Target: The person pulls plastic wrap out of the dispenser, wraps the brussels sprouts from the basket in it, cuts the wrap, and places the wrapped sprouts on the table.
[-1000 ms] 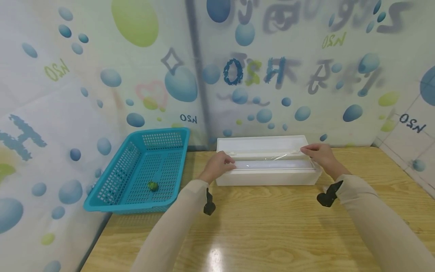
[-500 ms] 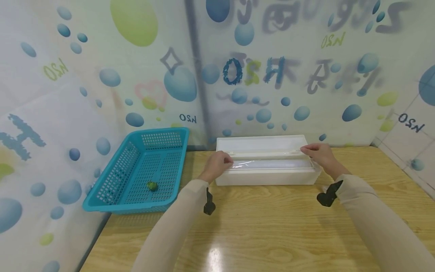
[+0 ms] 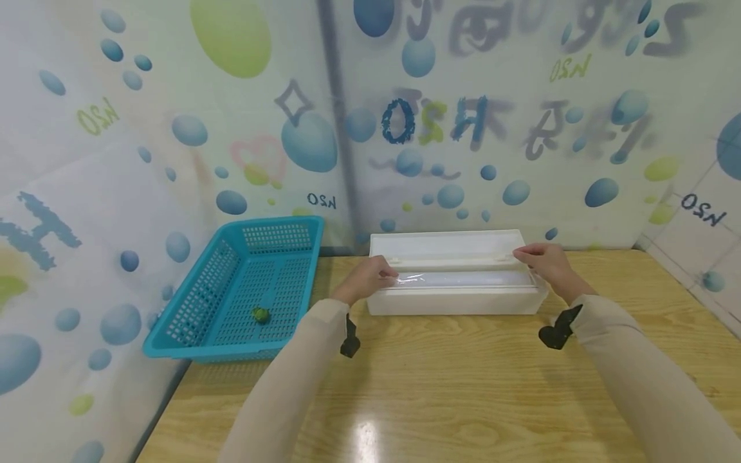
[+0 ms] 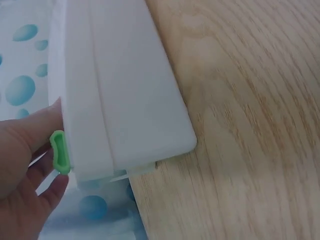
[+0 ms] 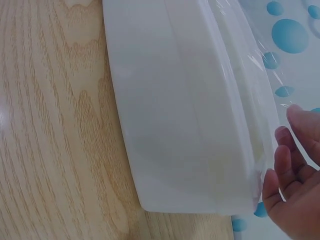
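Observation:
A long white cling film dispenser (image 3: 457, 302) lies near the back of the table with its lid (image 3: 446, 244) raised. Inside it shows a roll of clear cling film (image 3: 463, 279), glossy and creased toward the left. At the left end, my left hand (image 3: 365, 280) has its bent fingertips at the film's edge, pinching it. Beside those fingers, the left wrist view shows a small green tab (image 4: 61, 152) on the dispenser's end. My right hand (image 3: 550, 265) pinches the film at the far right corner, thumb against forefinger. In the right wrist view, thin film (image 5: 267, 75) stretches toward its fingertips.
A turquoise plastic basket (image 3: 309, 296) stands left of the dispenser, with a small green vegetable-like piece (image 3: 261, 315) in it. Wooden tabletop (image 3: 451, 386) spreads in front. A wall covering printed with droplets (image 3: 422, 180) rises right behind.
The left hand and forearm have shifted slightly, with the wrist a little farther left. The diagonal film glints at right have faded, and glints show beside the left fingertips. The right hand barely moves.

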### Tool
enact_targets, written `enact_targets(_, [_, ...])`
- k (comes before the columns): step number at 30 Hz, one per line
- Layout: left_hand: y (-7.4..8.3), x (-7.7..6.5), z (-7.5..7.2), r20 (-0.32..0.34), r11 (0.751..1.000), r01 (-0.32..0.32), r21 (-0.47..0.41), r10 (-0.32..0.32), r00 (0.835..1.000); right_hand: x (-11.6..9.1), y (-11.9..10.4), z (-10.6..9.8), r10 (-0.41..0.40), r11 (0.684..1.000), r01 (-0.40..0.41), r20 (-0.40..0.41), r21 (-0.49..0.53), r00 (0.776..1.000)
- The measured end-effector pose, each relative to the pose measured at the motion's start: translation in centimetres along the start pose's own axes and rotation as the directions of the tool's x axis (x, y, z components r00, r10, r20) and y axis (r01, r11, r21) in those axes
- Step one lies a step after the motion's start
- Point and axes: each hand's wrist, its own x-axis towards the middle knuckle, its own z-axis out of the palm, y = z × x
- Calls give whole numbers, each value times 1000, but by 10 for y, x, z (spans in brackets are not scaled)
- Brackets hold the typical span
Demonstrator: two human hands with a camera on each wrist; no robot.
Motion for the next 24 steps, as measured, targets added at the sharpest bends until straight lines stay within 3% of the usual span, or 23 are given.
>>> enact_targets(7, [1, 5, 2, 16, 996, 32, 79, -33, 999, 4, 6, -1, -8, 1000, 8, -12, -18, 1000])
enact_targets(17, [-5, 4, 1, -118, 993, -10, 119, 24, 993, 5, 7, 1, -10, 1000, 9, -14, -8, 1000])
enact_targets(24, [-6, 2, -1, -135, 990, 6, 139, 13, 991, 1, 7, -2, -7, 1000, 8, -44, 3, 999])
